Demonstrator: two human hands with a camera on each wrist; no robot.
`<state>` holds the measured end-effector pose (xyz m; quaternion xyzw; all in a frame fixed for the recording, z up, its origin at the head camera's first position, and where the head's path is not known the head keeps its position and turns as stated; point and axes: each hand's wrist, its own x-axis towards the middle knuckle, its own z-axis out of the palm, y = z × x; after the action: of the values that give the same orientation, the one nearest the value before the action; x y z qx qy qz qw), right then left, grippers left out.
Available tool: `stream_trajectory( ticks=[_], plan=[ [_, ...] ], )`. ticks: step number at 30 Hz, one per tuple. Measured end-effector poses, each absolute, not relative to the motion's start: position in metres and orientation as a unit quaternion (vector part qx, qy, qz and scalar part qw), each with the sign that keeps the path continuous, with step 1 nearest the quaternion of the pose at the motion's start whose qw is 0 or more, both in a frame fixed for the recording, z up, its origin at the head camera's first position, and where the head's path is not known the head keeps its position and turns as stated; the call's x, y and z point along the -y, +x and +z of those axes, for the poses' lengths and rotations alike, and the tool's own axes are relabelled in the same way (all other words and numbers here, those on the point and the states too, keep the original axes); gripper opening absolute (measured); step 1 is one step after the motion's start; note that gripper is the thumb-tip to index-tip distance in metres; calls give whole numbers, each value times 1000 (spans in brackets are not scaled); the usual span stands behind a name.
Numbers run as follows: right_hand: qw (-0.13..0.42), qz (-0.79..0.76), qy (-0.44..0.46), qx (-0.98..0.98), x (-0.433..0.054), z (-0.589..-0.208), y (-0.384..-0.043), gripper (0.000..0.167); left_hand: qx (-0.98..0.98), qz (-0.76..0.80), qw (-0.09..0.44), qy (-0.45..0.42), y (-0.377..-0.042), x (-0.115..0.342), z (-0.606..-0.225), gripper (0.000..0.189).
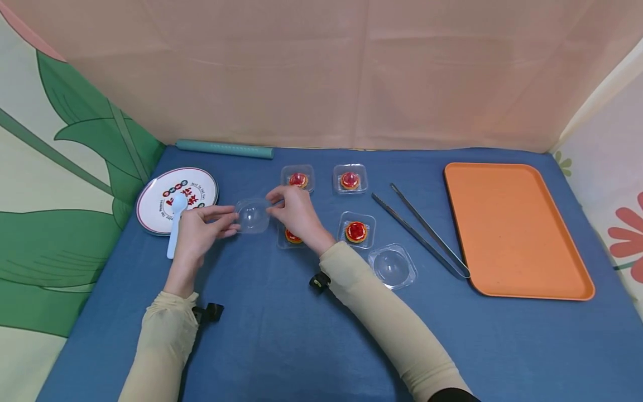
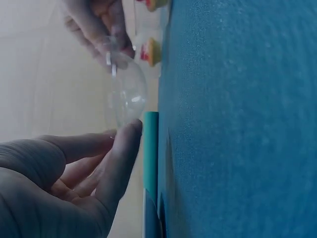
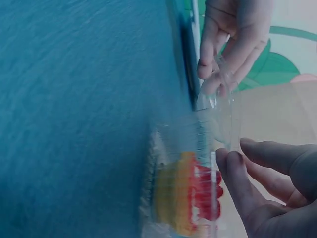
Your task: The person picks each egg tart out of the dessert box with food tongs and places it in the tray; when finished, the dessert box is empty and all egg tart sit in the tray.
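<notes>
A clear plastic domed lid [image 1: 253, 216] is held above the blue table between both hands. My left hand [image 1: 203, 229] pinches its left edge with thumb and fingers, and my right hand [image 1: 298, 212] pinches the right edge. In the right wrist view, the lid [image 3: 220, 116] is tilted on its side, with a red-topped tart [image 3: 190, 193] in a clear tray close by. Partly behind my right hand lies another small tart [image 1: 293, 237] in its tray. More such tarts, one at the back [image 1: 350, 180] and one nearer [image 1: 356, 231], sit in uncovered clear trays.
A second clear lid [image 1: 393, 267] lies right of my right forearm. Metal tongs [image 1: 422, 231] rest against an orange tray [image 1: 522, 229]. At left, a white spoon [image 1: 176, 223] lies over round printed discs [image 1: 150, 209]. A teal roll [image 1: 223, 148] lies along the back edge.
</notes>
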<state>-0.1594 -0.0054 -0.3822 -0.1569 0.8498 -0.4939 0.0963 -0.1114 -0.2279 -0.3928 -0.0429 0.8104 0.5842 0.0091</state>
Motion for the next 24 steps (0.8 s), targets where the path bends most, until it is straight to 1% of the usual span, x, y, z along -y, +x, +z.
stream_trajectory(
  ticks=[10, 18, 24],
  plan=[
    [116, -470, -168, -859, 10, -387, -159, 27, -843, 535, 36, -50, -111, 231, -393, 34],
    [104, -432, -186, -876, 12, -387, -159, 25, -833, 547, 65, -53, -112, 234, -395, 38],
    [104, -438, -184, -874, 7, -388, -159, 25, -837, 541, 60, -53, -113, 233, -394, 39]
  ],
)
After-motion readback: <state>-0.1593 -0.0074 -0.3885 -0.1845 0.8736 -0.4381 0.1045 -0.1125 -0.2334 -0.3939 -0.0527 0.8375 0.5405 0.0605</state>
